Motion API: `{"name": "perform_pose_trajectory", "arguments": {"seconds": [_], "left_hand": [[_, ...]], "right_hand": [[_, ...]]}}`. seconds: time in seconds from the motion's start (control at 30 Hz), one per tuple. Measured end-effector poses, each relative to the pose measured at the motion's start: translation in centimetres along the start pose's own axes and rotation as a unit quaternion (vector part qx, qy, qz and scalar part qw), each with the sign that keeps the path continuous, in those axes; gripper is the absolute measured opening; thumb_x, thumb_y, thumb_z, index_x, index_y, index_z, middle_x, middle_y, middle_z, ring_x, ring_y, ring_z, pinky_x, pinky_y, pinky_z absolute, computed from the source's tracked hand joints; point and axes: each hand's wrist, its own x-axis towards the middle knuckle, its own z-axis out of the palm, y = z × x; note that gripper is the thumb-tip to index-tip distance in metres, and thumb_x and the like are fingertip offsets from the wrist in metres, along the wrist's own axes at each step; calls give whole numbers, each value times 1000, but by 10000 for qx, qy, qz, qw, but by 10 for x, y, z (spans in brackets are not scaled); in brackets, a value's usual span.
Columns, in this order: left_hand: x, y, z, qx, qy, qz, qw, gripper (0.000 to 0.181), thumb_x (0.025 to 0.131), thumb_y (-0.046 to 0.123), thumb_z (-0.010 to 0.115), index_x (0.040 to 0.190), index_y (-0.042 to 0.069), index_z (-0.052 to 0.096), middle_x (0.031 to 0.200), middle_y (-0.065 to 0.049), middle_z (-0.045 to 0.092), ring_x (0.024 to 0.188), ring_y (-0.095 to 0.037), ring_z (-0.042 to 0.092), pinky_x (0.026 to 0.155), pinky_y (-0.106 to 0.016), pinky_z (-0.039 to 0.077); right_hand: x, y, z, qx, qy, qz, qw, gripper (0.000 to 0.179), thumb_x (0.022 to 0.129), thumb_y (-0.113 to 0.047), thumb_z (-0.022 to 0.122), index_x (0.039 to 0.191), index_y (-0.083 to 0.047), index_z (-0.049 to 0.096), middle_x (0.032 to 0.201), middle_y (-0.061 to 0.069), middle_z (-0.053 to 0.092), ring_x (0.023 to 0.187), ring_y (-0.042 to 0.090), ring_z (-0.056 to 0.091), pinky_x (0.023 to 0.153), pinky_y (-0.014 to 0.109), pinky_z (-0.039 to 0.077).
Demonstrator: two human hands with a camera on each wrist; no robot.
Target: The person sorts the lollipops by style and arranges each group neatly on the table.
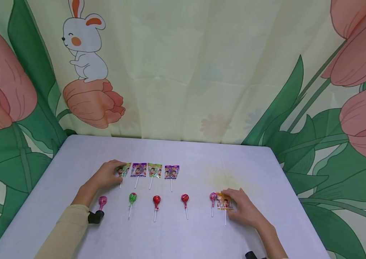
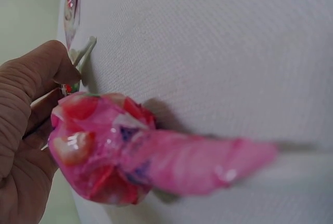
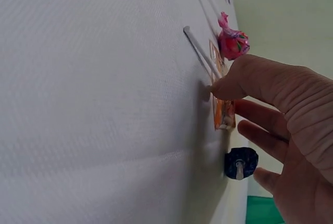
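Note:
My left hand [image 1: 107, 174] pinches a green flat-wrapped lollipop [image 1: 124, 169] at the left end of the back row. In the left wrist view, the thumb and fingers partly cover it, behind a large pink lollipop [image 2: 99, 148]. On the right, my right hand [image 1: 242, 207] holds an orange flat-wrapped lollipop [image 1: 224, 202] by its edge, its white stick pointing toward me. A pink ball lollipop [image 1: 213, 196] lies just left of that wrapper. Near the lower fingers in the right wrist view is a dark blue lollipop [image 3: 240, 162], which the hand hides from the head view.
Two purple wrappers [image 1: 138, 169] [image 1: 171, 172] and a green one [image 1: 154, 170] continue the back row. Nearer lie a green ball lollipop [image 1: 132, 198] and two red ones [image 1: 156, 200] [image 1: 185, 198]. The white table [image 1: 202, 237] ends at a printed curtain [image 1: 183, 72].

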Motion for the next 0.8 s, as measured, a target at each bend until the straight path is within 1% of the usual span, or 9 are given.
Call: {"name": "perform_pose_trajectory", "arguments": {"seconds": [0.17, 0.3, 0.37, 0.5, 0.57, 0.8], "left_hand": [[-1, 0, 0, -31, 31, 9, 10000, 63, 82, 6, 81, 139, -5, 57, 137, -27, 58, 131, -48, 50, 111, -62, 41], [0, -1, 1, -39, 29, -5, 10000, 63, 82, 6, 81, 139, -5, 57, 137, -27, 58, 130, -48, 50, 110, -61, 42], [1, -1, 2, -18, 29, 12, 10000, 63, 82, 6, 81, 139, -5, 57, 136, -27, 58, 130, -48, 50, 110, -62, 42], [1, -2, 1, -19, 37, 35, 10000, 63, 81, 7, 81, 139, -5, 57, 136, -27, 58, 130, -48, 50, 110, -62, 42], [1, -3, 2, -27, 59, 94, 9999, 63, 81, 6, 81, 138, -6, 58, 135, -27, 59, 129, -48, 51, 110, -62, 42], [3, -7, 3, -47, 141, 275, 9995, 62, 80, 5, 82, 137, -7, 59, 134, -27, 60, 128, -47, 53, 110, -61, 42]], "right_hand": [[1, 1, -1, -115, -35, -48, 9999, 62, 77, -3, 82, 135, -8, 63, 138, 9, 63, 140, 37, 48, 124, 60, 13], [3, 3, -1, -262, 22, -209, 9994, 59, 77, -5, 83, 133, -7, 64, 133, 8, 65, 134, 36, 53, 123, 61, 15], [4, 3, -1, -343, 44, -217, 9992, 58, 77, -6, 83, 132, -7, 65, 131, 7, 66, 131, 34, 55, 123, 60, 16], [6, 4, 0, -451, 54, -111, 9989, 55, 77, -8, 83, 130, -7, 66, 128, 5, 67, 130, 31, 56, 124, 57, 17], [7, 4, 2, -490, 80, -66, 9987, 53, 77, -8, 83, 129, -8, 67, 127, 5, 68, 130, 31, 56, 125, 57, 18], [6, 5, 7, -568, 335, -55, 9978, 50, 78, -9, 82, 126, -8, 69, 121, 3, 70, 127, 30, 59, 124, 54, 21]]}}
